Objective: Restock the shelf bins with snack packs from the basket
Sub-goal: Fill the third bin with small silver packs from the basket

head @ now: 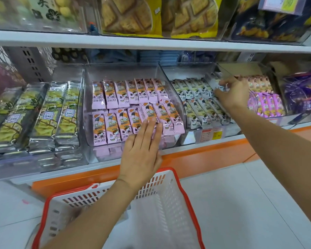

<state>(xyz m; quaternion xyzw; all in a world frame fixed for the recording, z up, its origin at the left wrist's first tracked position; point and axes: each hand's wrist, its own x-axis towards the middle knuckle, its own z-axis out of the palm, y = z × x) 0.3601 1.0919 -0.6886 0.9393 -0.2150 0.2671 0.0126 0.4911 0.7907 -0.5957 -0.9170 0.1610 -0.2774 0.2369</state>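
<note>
L hand (142, 151) flat on pink packs (115, 94); R hand (234, 93) pinching grey pack (216, 83) | print blurred

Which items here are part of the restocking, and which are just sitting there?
In the job: basket, pink packs under left hand, white packs gripped by right hand.
Just there: green packs, biscuit bags, purple bags, price tag.

Pink packs (126, 121) carry bold Chinese characters. A yellow price tag (212, 134) on the shelf edge (235, 134) ends in 80.
</note>
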